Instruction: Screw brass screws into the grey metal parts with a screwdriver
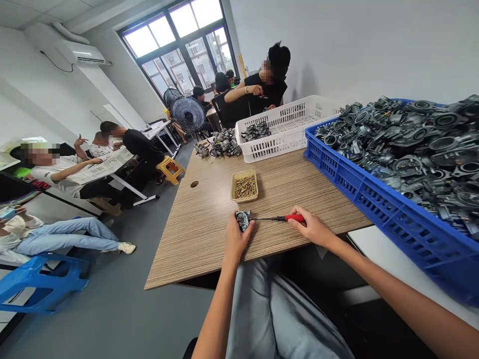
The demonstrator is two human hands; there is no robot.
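Woodgrain table (pixel 190 219) | left grip (pixel 235 238) holding grey metal part (pixel 243 219) | right grip (pixel 311 227) holding red-handled screwdriver (pixel 292 218)

Metal part (pixel 243 221): small, grey, its uneven, hollowed face turned up toward us; gripped between the left fingers (pixel 250 229), thumb along its near right edge. Screwdriver (pixel 279 218): red handle in the right fingers (pixel 295 226), black collar and thin dark shaft running out leftward from them, almost level. Its tip meets the part's right side, beside the left thumb; exact contact we cannot make out.
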